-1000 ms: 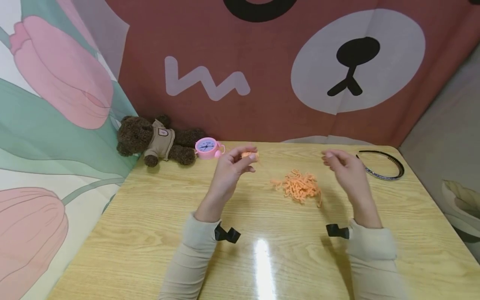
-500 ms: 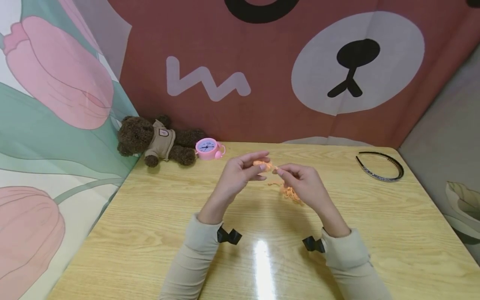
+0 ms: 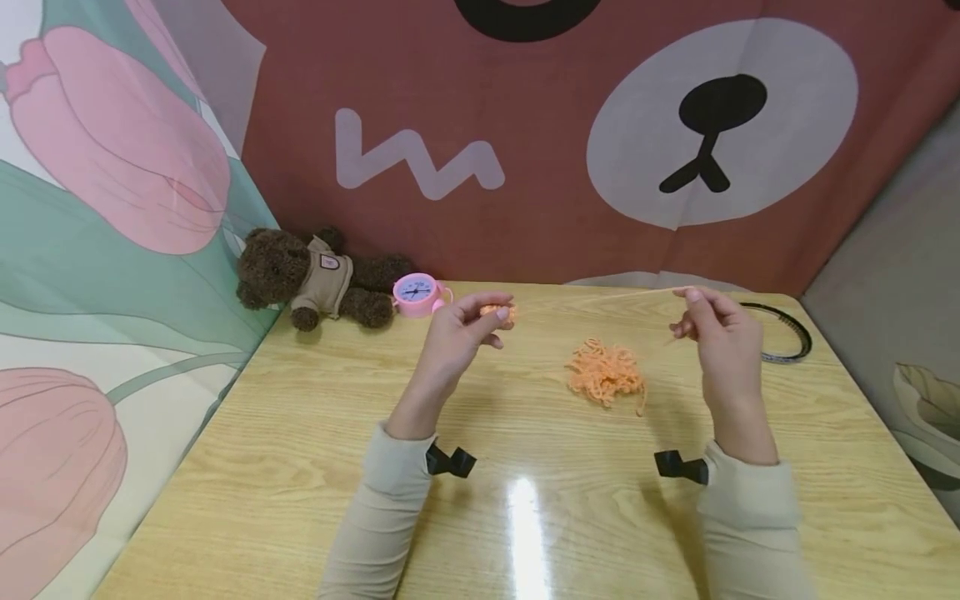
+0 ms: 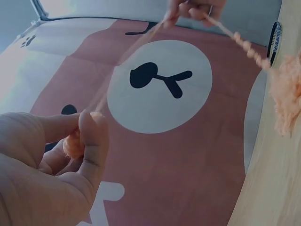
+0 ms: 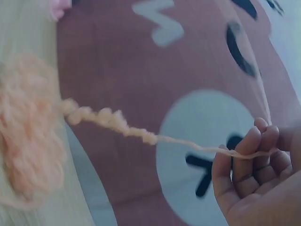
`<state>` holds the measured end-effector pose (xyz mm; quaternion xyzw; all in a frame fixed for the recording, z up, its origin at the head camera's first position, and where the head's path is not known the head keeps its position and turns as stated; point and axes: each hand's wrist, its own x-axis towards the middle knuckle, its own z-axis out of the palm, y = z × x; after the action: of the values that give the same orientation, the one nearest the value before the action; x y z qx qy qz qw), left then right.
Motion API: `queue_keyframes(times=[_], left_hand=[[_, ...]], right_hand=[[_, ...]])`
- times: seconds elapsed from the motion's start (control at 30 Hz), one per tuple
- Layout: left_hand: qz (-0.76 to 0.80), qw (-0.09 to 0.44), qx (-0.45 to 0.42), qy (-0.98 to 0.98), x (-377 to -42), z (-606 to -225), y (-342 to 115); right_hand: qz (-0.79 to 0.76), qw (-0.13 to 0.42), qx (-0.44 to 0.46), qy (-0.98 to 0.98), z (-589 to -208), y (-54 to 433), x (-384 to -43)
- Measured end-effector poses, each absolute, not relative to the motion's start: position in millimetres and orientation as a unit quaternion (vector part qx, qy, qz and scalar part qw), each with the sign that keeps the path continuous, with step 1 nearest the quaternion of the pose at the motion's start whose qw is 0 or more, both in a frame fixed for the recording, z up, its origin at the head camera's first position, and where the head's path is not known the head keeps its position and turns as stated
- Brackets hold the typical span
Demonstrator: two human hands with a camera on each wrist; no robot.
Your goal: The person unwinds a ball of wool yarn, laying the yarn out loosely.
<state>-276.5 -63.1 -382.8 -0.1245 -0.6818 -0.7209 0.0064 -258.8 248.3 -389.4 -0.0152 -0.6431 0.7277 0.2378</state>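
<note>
My left hand (image 3: 457,337) pinches a small wound ball of orange yarn (image 4: 74,143) between thumb and fingers, raised over the table. Out to the right, my right hand (image 3: 723,342) grips the yarn strand (image 3: 622,296), which stretches taut between both hands. In the right wrist view the strand (image 5: 197,145) passes across the fingers and runs on, crinkled, toward the loose heap. That tangled heap of orange yarn (image 3: 606,372) lies on the table between the hands. Part of the ball is hidden behind the left thumb and fingers.
A brown teddy bear (image 3: 322,279) lies at the back left of the wooden table (image 3: 300,467), beside a pink alarm clock (image 3: 416,294). A dark headband (image 3: 795,333) lies at the back right, partly behind the right hand. A printed curtain (image 3: 525,233) hangs behind.
My right hand came in to the left hand, then drew away to the right with the strand, pulling it taut. The left hand shifted slightly and kept the ball.
</note>
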Motion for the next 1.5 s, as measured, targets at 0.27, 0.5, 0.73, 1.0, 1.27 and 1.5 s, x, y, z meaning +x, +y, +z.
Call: queue_keyframes(times=[0.27, 0.5, 0.73, 1.0, 1.27, 1.5], left_hand=[[-0.735, 0.019, -0.11, -0.669, -279.1, -382.1, -68.0], [-0.739, 0.028, -0.103, -0.665, -280.0, -379.6, -70.6], [-0.747, 0.042, -0.091, -0.657, -283.3, -380.5, -74.3], [-0.735, 0.042, -0.092, -0.671, -283.1, -379.8, -80.8], [-0.713, 0.043, -0.073, -0.696, -282.3, -378.3, -81.4], [-0.73, 0.033, -0.069, -0.679, -283.1, -379.9, -82.4]], right_hand=[[0.795, 0.278, -0.11, -0.527, -388.9, 302.9, -254.3], [0.834, 0.303, -0.154, -0.434, -393.2, 338.8, -247.4], [0.837, 0.3, -0.187, -0.417, -401.2, 358.0, -243.0], [0.823, 0.311, -0.228, -0.416, -407.0, 367.2, -241.2], [0.813, 0.326, -0.247, -0.414, -411.7, 371.6, -241.7], [0.809, 0.324, -0.248, -0.424, -412.2, 369.9, -242.0]])
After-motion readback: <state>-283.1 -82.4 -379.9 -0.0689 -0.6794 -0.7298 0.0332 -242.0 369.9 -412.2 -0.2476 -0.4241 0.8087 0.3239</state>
